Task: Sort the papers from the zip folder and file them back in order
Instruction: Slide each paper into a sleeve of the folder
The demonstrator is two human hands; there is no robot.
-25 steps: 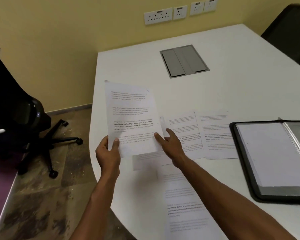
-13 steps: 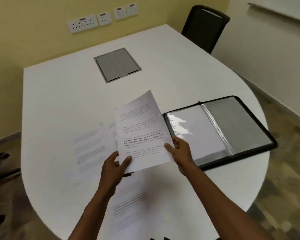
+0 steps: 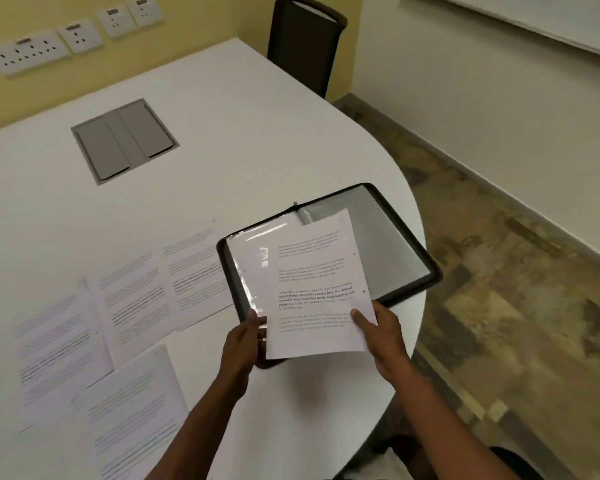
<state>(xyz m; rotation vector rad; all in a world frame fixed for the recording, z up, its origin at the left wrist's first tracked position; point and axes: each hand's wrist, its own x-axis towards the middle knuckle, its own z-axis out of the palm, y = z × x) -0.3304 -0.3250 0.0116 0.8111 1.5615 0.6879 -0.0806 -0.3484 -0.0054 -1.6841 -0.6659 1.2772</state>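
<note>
A printed sheet [image 3: 316, 289] hangs above the open black zip folder [image 3: 406, 244], which lies near the table's right edge. My right hand [image 3: 381, 337] pinches the sheet's lower right corner, thumb on top. My left hand [image 3: 245, 344] is at the folder's near left corner, by the edge of its clear plastic sleeve [image 3: 250, 268] and the sheet's lower left; whether it grips the sleeve or the sheet is unclear. Several other printed pages [image 3: 132, 306] lie spread flat on the table to the left of the folder.
The white table [image 3: 222, 133] has a grey cable hatch [image 3: 123, 140] set into it at the back. A dark chair [image 3: 305, 36] stands behind the table by the wall. Wall sockets [image 3: 66, 39] sit at upper left. Floor lies past the table's right edge.
Both hands carried the sheet rightward from above the spread pages to over the open folder. My left hand has shifted from the sheet's lower edge to the folder's near left corner.
</note>
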